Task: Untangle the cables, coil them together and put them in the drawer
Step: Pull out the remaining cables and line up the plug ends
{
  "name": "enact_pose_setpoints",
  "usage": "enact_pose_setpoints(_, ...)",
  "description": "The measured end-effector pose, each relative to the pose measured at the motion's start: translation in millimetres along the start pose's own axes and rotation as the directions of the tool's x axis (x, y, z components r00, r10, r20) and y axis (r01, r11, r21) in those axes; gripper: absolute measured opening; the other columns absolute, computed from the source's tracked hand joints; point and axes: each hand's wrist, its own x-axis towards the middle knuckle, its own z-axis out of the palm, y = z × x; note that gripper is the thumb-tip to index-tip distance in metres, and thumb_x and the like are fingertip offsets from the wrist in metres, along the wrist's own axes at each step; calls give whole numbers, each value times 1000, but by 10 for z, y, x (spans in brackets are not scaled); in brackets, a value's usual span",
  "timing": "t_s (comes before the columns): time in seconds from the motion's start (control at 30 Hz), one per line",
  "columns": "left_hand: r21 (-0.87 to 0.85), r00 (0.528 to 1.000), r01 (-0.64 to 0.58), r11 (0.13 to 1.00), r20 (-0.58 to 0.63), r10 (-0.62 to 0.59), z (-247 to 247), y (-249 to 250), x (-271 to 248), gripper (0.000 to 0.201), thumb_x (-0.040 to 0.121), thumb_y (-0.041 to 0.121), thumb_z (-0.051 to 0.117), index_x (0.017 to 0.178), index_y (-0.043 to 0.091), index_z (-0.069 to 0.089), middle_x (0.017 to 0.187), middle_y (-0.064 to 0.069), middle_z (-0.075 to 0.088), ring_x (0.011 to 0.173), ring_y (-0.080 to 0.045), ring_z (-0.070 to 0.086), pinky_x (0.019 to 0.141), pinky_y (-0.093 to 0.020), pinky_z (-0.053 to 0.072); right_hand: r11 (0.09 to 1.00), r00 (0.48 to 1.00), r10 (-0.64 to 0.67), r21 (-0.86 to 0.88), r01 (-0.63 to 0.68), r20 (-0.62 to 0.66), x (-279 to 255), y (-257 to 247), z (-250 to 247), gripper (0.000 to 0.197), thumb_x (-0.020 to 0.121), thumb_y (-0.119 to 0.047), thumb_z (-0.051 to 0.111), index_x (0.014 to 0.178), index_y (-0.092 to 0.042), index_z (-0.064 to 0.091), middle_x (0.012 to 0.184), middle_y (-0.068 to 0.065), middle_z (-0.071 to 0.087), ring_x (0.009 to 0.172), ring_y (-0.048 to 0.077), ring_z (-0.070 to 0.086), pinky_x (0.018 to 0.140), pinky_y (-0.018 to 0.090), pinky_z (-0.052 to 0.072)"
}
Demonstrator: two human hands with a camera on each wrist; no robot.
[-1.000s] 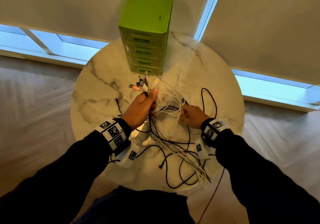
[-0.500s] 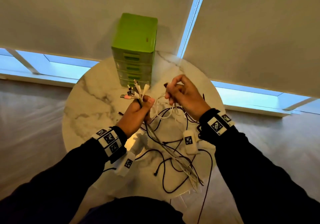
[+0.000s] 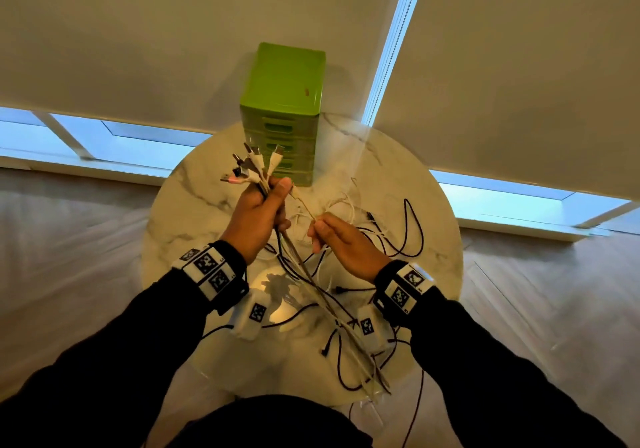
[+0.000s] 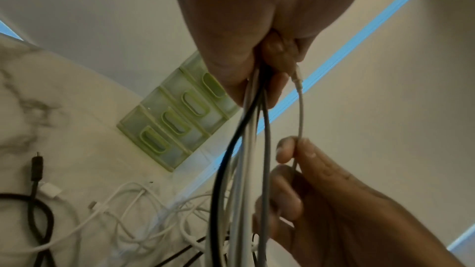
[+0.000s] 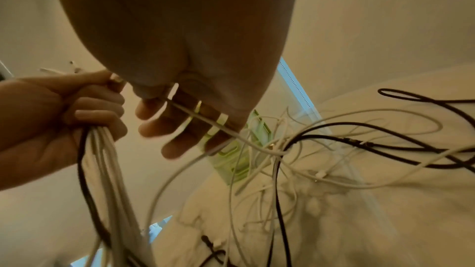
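Observation:
My left hand grips a bundle of white and black cables held above the table, with their plug ends fanned out above the fist. In the left wrist view the same bundle hangs down from my left hand. Just to its right, my right hand pinches one thin white cable between thumb and fingers. That cable runs across my right hand into the tangle on the table. The green drawer unit stands at the table's far side, drawers closed.
The round marble table carries loose black cable loops on the right and more strands trailing over its near edge. Window blinds hang behind the drawer unit. Pale wooden floor surrounds the table.
My right hand rose beside the left with a cable end, then came back down and now pinches one thin white cable just below the left fist. The left hand kept its bundle.

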Motion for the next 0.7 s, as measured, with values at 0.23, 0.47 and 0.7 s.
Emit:
enact_pose_setpoints(0.23, -170, 993, 113, 979, 51, -106, -37, -13, -14, 26, 103, 35, 55, 83, 25, 41, 59, 13, 31, 51, -7, 28, 61, -30, 39, 998, 974, -63, -2, 64, -219, 217, -260, 52, 23, 108, -27, 41, 98, -15, 57, 74, -18, 51, 70, 4, 48, 69, 21, 41)
enact_pose_setpoints(0.47, 33, 997, 53, 998, 58, -55, -8, -50, -102, 36, 101, 50, 50, 87, 17, 46, 64, 7, 36, 53, -8, 34, 56, -28, 43, 951, 987, -146, -283, 123, -63, 287, -340, 156, 23, 108, -24, 42, 115, -14, 61, 100, -4, 69, 86, 9, 63, 75, 24, 49)
enact_pose_setpoints(0.7, 261, 999, 31, 965, -26, -26, -101, -112, -59, 44, 106, 49, 39, 76, 17, 43, 54, 8, 42, 47, -16, 43, 57, -39, 44, 965, 997, -63, -258, 53, -31, 222, -296, 235, 21, 107, -34, 42, 96, -21, 56, 67, -11, 54, 60, 6, 53, 62, 29, 44)
